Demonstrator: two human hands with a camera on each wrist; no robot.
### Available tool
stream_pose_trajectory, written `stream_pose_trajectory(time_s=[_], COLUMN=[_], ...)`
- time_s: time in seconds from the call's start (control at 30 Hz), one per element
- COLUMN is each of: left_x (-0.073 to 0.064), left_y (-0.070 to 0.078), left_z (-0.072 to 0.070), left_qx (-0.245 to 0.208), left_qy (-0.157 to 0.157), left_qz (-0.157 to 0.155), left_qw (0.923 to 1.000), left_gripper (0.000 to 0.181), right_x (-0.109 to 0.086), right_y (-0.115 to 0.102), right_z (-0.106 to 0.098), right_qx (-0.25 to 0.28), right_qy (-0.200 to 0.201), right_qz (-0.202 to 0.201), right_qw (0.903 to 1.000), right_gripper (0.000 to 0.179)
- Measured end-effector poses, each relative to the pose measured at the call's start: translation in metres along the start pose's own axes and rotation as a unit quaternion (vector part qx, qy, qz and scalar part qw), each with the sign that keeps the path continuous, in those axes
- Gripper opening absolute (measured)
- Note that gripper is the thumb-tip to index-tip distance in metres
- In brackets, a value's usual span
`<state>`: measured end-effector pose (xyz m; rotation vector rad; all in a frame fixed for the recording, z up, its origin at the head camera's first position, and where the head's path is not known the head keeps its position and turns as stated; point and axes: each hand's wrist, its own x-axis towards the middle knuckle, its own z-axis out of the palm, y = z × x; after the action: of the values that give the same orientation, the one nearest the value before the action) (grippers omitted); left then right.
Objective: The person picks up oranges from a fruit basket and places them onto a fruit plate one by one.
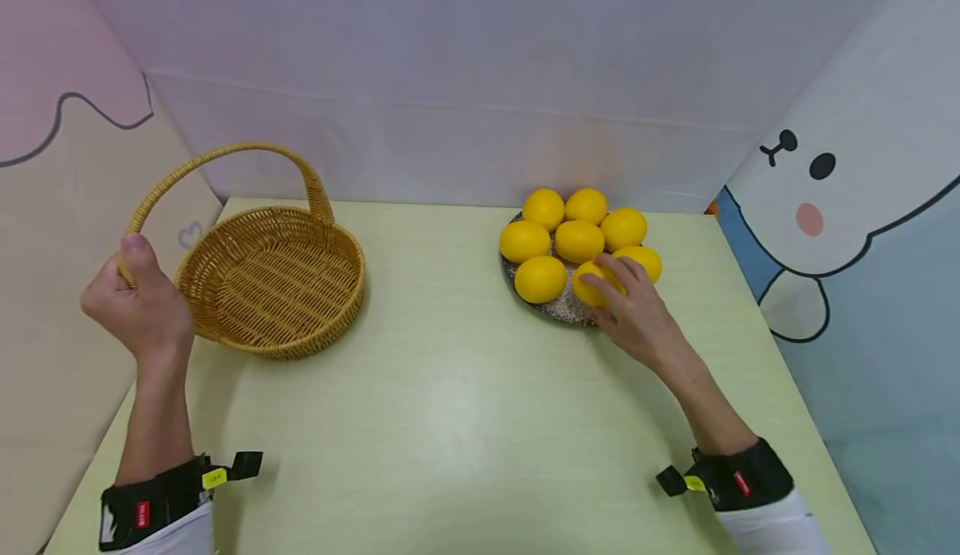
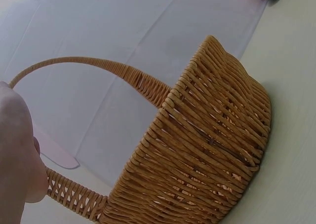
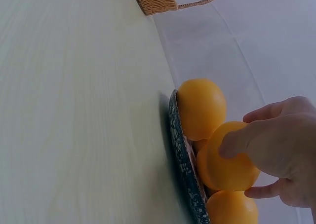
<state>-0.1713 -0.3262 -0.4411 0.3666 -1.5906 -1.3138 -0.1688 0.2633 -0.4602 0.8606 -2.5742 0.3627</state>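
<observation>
My left hand (image 1: 144, 301) grips the arched handle (image 1: 247, 148) of a wicker basket (image 1: 277, 284) on the left of the table. No fruit lies inside the basket. In the left wrist view, the woven side of the basket (image 2: 197, 150) faces the camera. At the right, my right hand (image 1: 637, 309) holds a yellow lemon (image 1: 588, 284) at the front of a dark speckled plate (image 1: 558, 309), thumb on one side and fingers on the other. Several more lemons (image 1: 579, 241) sit on that plate. The right wrist view shows the held lemon (image 3: 232, 167) among its neighbours.
The pale table (image 1: 442, 405) stretches between basket and plate. A white cloth wall (image 1: 450, 105) stands along its back edge, with printed panels (image 1: 862, 163) at the sides. Black straps with small cameras (image 1: 742, 480) sit on both forearms.
</observation>
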Motion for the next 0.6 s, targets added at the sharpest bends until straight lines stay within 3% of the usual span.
stream_pose_trajectory(time_s=[0.37, 0.6], left_x=[-0.0003, 0.0002], left_y=[0.0009, -0.0008], left_z=[0.0003, 0.0], left_qx=[0.0, 0.001], left_qy=[0.001, 0.002], left_qz=[0.002, -0.001], left_qw=[1.0, 1.0], left_gripper=[0.059, 0.059], right_x=[0.0033, 0.0058], right_y=[-0.0036, -0.0045], right_z=[-0.0027, -0.0022], right_qx=[-0.034, -0.052], right_qy=[-0.086, -0.103], right_qz=[0.023, 0.007], right_qw=[0.9955, 0.9933], right_gripper=[0.053, 0.055])
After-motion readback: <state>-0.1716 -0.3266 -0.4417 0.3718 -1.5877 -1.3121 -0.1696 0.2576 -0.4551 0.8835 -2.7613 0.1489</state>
